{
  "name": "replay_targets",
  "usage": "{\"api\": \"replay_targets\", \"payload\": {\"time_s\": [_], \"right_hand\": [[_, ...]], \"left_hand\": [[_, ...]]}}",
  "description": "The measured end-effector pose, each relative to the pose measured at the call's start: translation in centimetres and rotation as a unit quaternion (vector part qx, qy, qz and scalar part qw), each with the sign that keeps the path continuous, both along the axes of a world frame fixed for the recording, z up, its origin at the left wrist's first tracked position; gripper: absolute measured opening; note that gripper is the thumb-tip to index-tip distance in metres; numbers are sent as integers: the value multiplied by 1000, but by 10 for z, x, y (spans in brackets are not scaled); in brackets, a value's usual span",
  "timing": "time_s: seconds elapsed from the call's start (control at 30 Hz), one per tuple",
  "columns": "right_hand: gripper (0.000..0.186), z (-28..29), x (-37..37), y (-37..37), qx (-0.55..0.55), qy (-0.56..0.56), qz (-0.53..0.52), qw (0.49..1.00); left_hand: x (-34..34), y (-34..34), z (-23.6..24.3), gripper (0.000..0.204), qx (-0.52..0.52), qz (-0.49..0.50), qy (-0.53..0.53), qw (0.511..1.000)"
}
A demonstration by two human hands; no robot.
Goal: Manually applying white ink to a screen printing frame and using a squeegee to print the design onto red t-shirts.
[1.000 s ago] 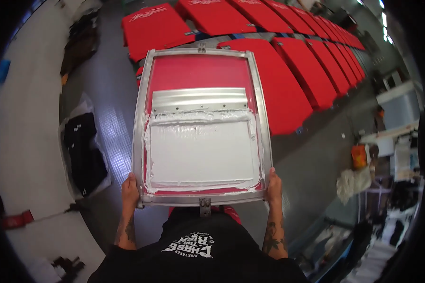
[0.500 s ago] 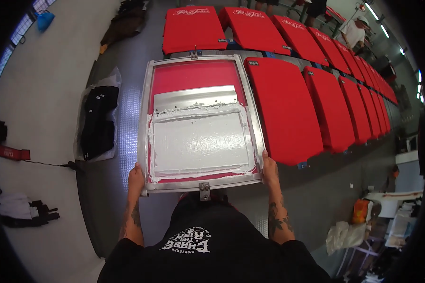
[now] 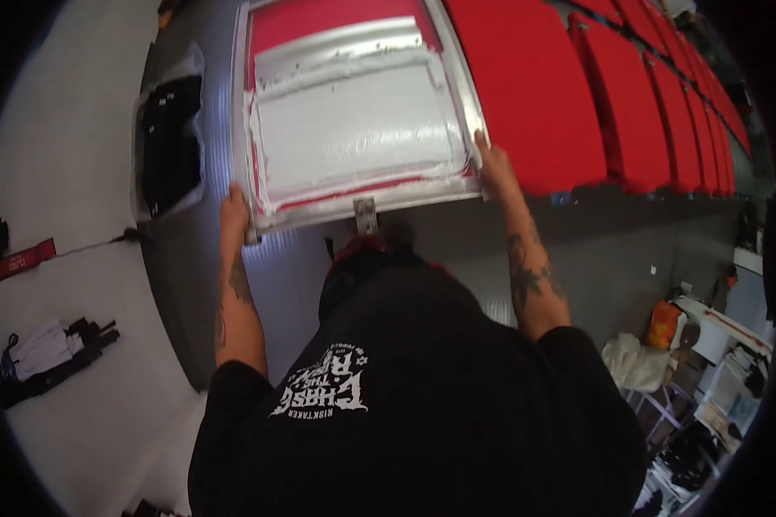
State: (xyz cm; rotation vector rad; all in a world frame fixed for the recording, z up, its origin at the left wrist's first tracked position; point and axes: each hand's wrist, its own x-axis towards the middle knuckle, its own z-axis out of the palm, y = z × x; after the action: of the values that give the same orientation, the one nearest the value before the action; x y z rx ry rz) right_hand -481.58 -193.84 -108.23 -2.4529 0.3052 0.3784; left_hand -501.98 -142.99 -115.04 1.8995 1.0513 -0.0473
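Note:
A silver metal screen printing frame [image 3: 464, 84] lies in front of me at the top of the view, its far end cut off. White ink [image 3: 353, 125] covers much of its mesh, with red showing around it. Across the ink's far edge lies a wide metal squeegee [image 3: 341, 52]. My left hand [image 3: 234, 212] is closed on the frame's near left corner. On the right side rail, close to the near corner, my right hand [image 3: 497, 171] grips with fingers partly hidden. A metal bracket [image 3: 366, 215] sticks out at the middle of the near rail.
Red fabric-covered printing boards [image 3: 530, 99] run in rows to the right. On the left, black folded garments [image 3: 171, 142] lie in clear plastic. A light cloth pile [image 3: 47, 351] rests farther left. Plastic bags [image 3: 634, 362] and a cluttered shelf [image 3: 724, 379] stand at lower right.
The view has tipped down toward my body, so the frame, boards and both hands appear higher in the picture. Both hands keep their hold on the frame.

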Motion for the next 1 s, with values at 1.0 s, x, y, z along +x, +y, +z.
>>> {"api": "replay_targets", "payload": {"time_s": [1.0], "right_hand": [[39,16,38,26,26,-233,95,967]], "left_hand": [[18,24,-55,44,-33,66,-183,980]]}}
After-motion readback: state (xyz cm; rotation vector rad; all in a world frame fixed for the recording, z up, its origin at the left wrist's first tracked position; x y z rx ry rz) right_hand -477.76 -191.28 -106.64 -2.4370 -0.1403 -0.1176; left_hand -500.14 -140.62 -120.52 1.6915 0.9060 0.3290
